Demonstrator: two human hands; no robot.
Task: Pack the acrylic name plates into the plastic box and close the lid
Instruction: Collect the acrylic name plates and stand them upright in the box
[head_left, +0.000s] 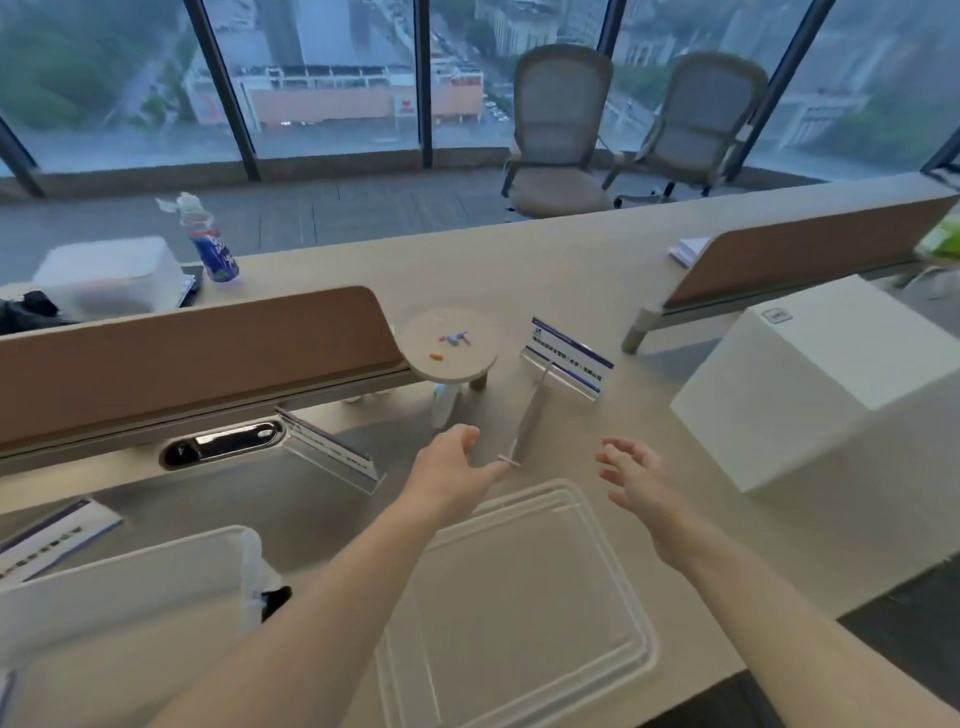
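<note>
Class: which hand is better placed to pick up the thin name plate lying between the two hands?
Left. The left hand has fingertips right at the near end of that name plate; the right hand hovers open, apart from it.

Both bare forearms extend forward from the lower edge of view, converging slightly. Left hand (452, 460) is palm down, fingers loosely curled, thumb stretched out to the right; whether it grips anything cannot be told. Right hand (631, 475) is held apart from it, empty, fingers spread and slightly bent.
</note>
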